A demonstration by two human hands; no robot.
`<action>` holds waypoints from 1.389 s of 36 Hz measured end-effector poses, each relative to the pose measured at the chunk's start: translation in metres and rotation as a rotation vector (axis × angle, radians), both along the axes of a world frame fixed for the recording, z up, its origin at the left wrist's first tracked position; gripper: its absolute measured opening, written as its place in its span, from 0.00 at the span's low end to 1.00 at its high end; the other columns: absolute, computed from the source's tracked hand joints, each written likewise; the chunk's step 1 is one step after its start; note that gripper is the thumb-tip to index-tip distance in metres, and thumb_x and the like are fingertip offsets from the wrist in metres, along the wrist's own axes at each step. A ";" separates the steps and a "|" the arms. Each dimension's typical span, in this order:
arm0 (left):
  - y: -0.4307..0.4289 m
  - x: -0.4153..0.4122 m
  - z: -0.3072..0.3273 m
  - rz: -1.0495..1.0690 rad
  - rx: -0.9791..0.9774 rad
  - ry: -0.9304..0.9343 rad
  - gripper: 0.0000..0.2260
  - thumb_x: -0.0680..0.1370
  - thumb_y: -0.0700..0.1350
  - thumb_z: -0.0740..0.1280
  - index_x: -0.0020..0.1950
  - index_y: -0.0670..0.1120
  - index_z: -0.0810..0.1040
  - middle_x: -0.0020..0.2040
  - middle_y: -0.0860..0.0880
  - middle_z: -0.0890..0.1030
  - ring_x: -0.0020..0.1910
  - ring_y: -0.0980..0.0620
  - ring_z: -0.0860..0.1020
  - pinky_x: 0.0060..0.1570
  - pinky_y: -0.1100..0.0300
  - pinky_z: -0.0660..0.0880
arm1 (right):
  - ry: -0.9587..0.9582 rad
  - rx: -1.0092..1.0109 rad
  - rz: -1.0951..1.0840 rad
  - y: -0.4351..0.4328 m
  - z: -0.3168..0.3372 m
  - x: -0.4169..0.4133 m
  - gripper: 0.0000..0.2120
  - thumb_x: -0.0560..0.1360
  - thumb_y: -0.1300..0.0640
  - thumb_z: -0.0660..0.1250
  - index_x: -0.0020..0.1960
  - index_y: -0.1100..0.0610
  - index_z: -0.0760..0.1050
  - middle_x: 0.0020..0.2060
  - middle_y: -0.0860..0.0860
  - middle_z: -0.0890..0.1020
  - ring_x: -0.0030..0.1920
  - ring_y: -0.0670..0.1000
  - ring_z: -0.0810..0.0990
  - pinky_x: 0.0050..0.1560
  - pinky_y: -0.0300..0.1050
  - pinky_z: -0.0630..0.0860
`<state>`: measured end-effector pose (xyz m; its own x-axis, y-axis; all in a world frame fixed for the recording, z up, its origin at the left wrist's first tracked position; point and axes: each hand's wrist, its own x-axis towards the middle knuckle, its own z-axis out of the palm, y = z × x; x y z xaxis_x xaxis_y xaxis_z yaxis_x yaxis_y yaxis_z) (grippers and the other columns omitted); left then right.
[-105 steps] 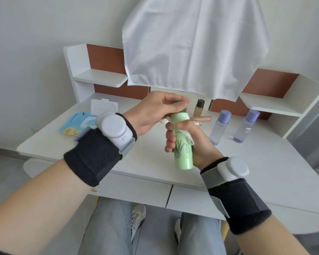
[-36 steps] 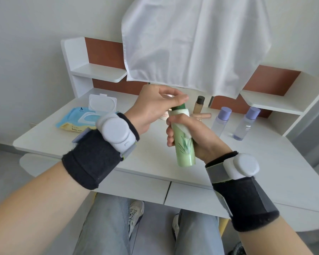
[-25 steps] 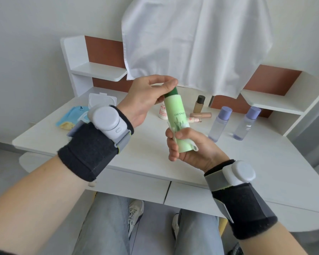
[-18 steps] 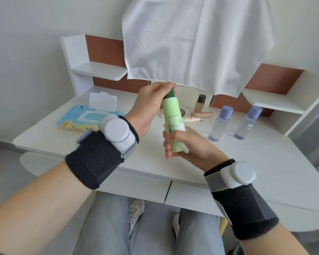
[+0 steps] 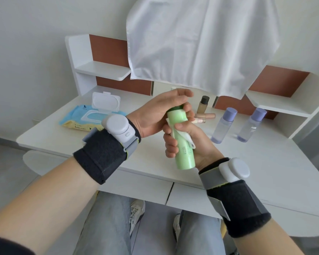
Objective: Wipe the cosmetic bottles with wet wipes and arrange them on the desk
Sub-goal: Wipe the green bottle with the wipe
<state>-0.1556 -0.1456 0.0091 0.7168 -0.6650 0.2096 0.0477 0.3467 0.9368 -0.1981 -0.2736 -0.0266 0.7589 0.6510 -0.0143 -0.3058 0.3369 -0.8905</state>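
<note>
I hold a light green bottle (image 5: 185,157) with a dark green cap upright above the front of the white desk (image 5: 66,137). My left hand (image 5: 160,113) grips its cap end from above. My right hand (image 5: 188,142) wraps around the bottle's middle with a white wet wipe (image 5: 187,138) pressed against it. On the desk behind stand two clear bottles with lilac caps (image 5: 223,125) (image 5: 251,124) and a beige bottle with a dark cap (image 5: 202,104). A beige tube (image 5: 205,116) lies on its side beside it.
A blue wet-wipe pack (image 5: 92,116) with its white lid flipped open lies at the desk's left. A white cloth (image 5: 201,43) hangs over the middle of the desk's back. White side shelves (image 5: 101,70) (image 5: 284,103) flank it. My legs are under the desk.
The bottle was tilted and turned between my hands. My right hand with the wipe slid down to the bottle's base and has come back up to its middle.
</note>
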 end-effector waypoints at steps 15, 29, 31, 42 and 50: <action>0.007 0.020 0.013 0.417 -0.273 0.161 0.07 0.79 0.34 0.60 0.43 0.44 0.70 0.29 0.49 0.69 0.29 0.52 0.70 0.52 0.51 0.78 | -0.086 -0.327 -0.196 -0.002 -0.004 -0.016 0.06 0.65 0.66 0.64 0.40 0.59 0.70 0.27 0.52 0.70 0.24 0.49 0.67 0.28 0.40 0.70; -0.008 0.020 0.000 1.001 -0.210 0.235 0.06 0.79 0.37 0.61 0.43 0.44 0.70 0.34 0.49 0.73 0.28 0.53 0.74 0.38 0.59 0.74 | -0.691 -1.218 -1.001 0.014 -0.004 0.001 0.12 0.69 0.57 0.71 0.49 0.56 0.71 0.33 0.47 0.74 0.38 0.55 0.74 0.36 0.46 0.68; -0.012 0.019 -0.003 1.000 -0.219 0.307 0.06 0.79 0.37 0.61 0.43 0.45 0.70 0.34 0.49 0.73 0.29 0.52 0.74 0.37 0.59 0.73 | -0.867 -1.334 -1.078 0.014 -0.004 0.002 0.13 0.69 0.60 0.69 0.52 0.58 0.73 0.34 0.49 0.71 0.36 0.56 0.68 0.34 0.46 0.62; -0.035 -0.005 -0.013 0.795 -0.007 0.111 0.07 0.78 0.35 0.62 0.45 0.45 0.75 0.32 0.47 0.74 0.28 0.54 0.74 0.32 0.64 0.73 | -0.772 -1.379 -0.764 0.014 0.013 0.012 0.06 0.72 0.56 0.65 0.47 0.57 0.74 0.36 0.53 0.82 0.36 0.56 0.79 0.37 0.46 0.73; -0.017 0.000 0.008 0.283 -0.150 0.086 0.06 0.79 0.34 0.60 0.51 0.43 0.72 0.31 0.48 0.70 0.32 0.52 0.72 0.49 0.53 0.77 | -0.074 -0.321 -0.164 -0.009 0.021 -0.003 0.04 0.69 0.63 0.66 0.40 0.60 0.71 0.27 0.55 0.74 0.25 0.53 0.72 0.29 0.42 0.73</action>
<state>-0.1560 -0.1630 0.0167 0.8881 -0.4033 0.2204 0.0068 0.4912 0.8710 -0.2010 -0.2826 -0.0053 0.8594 0.4918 -0.1396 -0.2020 0.0758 -0.9765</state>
